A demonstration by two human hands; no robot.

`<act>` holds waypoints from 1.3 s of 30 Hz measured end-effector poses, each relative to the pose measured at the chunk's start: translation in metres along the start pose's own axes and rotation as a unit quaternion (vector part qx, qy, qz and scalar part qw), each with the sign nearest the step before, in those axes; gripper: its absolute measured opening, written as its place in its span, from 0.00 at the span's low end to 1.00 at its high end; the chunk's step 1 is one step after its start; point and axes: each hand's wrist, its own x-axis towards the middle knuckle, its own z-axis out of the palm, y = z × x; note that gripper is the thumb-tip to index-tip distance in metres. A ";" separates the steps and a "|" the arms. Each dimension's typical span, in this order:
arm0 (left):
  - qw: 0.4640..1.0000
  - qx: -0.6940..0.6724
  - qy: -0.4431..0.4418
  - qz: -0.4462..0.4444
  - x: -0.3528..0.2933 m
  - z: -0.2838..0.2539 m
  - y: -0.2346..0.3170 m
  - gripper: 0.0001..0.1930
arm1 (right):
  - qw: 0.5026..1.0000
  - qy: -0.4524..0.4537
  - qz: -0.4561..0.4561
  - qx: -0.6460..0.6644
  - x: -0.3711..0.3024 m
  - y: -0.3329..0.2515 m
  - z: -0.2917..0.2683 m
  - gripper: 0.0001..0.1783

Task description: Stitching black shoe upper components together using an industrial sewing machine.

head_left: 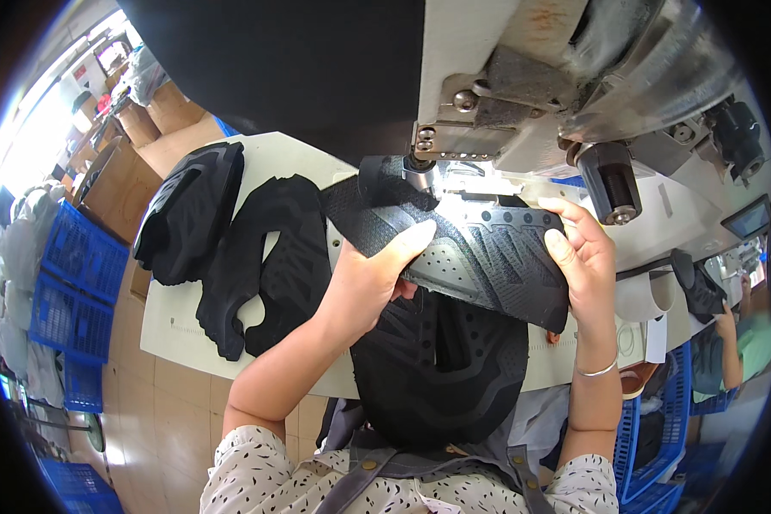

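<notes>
A pale, curved-edged worktop spreads beneath a bulky sewing machine with bare grey metal panels and a black cover. Left of the machine lies a thick stack of black textile shoe uppers; nearer to it lies a loose black textile upper with a cut-out opening, probably kept there for easy reach. On the person's side of the machine, a broad, rounded black textile upper hangs at the table edge. Just below the machine's metal foot is the black textile upper with a grey dotted panel, gripped from both sides, seemingly to keep it flat and steady; whether the foot touches it, I cannot tell. The left hand clamps it, thumb flat on top, fingers mostly hidden underneath. The right hand pinches the far end, thumb on the face, index finger along the upper edge, others behind.
</notes>
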 end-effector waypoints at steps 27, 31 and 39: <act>0.993 -0.029 -0.109 -0.027 -0.041 -0.024 -0.006 0.13 | 0.953 0.083 -0.132 -0.259 0.007 0.034 -0.013 0.15; 0.993 -0.013 -0.113 -0.024 -0.036 -0.040 -0.001 0.14 | 0.995 -0.027 0.095 0.009 -0.002 0.023 -0.010 0.19; 0.998 0.040 -0.047 -0.009 -0.061 -0.046 -0.017 0.11 | 0.994 0.012 0.075 0.084 -0.071 -0.001 0.024 0.25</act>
